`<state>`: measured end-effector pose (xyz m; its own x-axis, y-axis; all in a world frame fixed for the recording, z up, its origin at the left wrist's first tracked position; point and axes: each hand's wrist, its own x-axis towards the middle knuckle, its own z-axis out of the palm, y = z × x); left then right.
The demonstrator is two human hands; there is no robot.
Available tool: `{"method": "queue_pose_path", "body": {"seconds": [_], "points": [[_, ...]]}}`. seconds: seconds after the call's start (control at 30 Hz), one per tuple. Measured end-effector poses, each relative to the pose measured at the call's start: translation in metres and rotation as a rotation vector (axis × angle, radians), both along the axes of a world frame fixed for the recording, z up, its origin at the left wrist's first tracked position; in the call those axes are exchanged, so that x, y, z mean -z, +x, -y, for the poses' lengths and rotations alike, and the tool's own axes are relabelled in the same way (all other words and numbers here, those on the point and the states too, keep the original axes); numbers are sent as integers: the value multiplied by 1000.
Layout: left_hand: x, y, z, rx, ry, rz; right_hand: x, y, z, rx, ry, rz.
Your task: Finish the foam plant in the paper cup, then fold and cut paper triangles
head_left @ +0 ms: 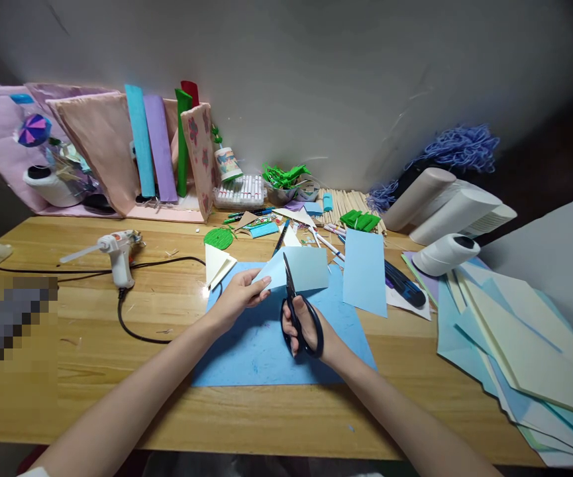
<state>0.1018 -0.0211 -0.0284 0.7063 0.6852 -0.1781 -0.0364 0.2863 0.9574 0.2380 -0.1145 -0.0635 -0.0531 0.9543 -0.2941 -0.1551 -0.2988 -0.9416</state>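
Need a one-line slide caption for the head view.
Left hand holds pale blue paper while right hand cuts it with black scissors over a blue sheet.

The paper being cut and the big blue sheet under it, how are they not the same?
The paper being cut is held up by the left hand, with the scissors in the right hand biting into it; the big blue sheet lies flat on the table. The cut paper is paler and much smaller; the sheet is a deeper blue. Both are blue paper.
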Motion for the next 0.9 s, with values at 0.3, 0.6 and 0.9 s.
{"method": "queue_pose_path", "body": {"seconds": [0.3,0.6,0.9], "points": [[3,1,1,58,-44,51,2,3,-1,-23,46,6],[4,0,1,71,-51,67,1,3,-3,5,16,14],[6,1,3,98,-74,75,-2,3,-3,20,18,11]]}}
